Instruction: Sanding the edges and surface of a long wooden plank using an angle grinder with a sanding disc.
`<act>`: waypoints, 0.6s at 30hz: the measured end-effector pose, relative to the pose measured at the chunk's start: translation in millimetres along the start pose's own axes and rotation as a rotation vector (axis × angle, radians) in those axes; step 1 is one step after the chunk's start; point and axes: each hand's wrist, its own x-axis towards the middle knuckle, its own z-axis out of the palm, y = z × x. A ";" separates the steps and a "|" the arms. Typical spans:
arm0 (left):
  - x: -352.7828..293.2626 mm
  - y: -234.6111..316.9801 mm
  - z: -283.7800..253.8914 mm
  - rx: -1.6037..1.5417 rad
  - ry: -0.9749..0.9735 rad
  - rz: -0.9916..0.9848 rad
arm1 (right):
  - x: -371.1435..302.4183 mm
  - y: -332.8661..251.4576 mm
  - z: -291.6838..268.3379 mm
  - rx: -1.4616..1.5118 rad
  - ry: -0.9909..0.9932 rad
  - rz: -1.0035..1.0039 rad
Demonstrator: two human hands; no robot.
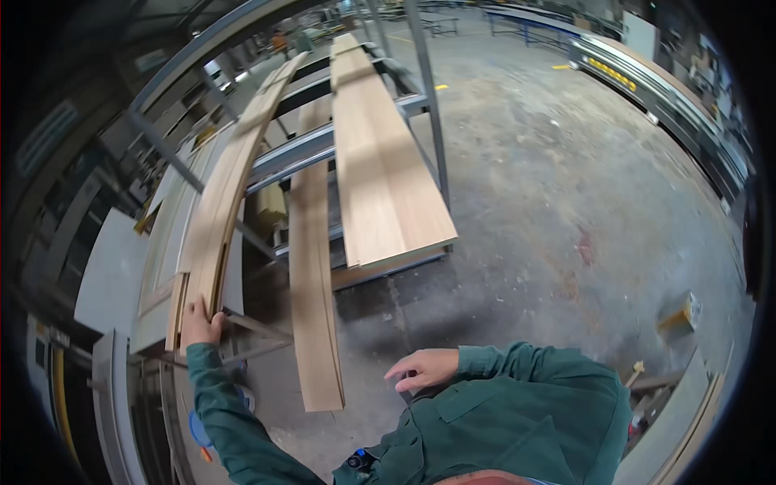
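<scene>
My left hand [200,322] is at the near end of a stack of long, narrow wooden planks [212,210] on the left. Its fingers lie over the wood and the thumb is along the side edge, gripping it. My right hand [424,370] is in front of my body, fingers apart and loosely bent, with nothing visible in it. Between the hands, another long plank [311,283] juts out from a lower level of the metal rack. A wide, pale wooden panel stack [388,170] lies higher on the rack, to the right.
A grey metal rack [428,97] carries the boards. White panels [113,271] lean at the left. Concrete floor [550,210] stretches to the right, with a yellowish tin [679,314] on it. A long machine [647,89] stands at the far right.
</scene>
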 end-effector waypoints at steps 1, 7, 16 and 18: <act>7.7 8.9 -3.9 -0.033 -0.013 -0.015 | -0.1 7.4 -1.9 -0.033 0.042 -0.031; 26.1 7.4 1.8 0.018 -0.011 -0.003 | 16.6 7.9 -6.8 -0.080 0.007 -0.020; -45.3 50.5 -16.8 0.469 0.198 0.231 | 80.1 -10.8 -3.6 -0.170 -0.105 -0.225; -95.3 80.7 -33.9 0.590 0.347 0.355 | 94.2 -18.2 -14.9 -0.142 -0.040 -0.253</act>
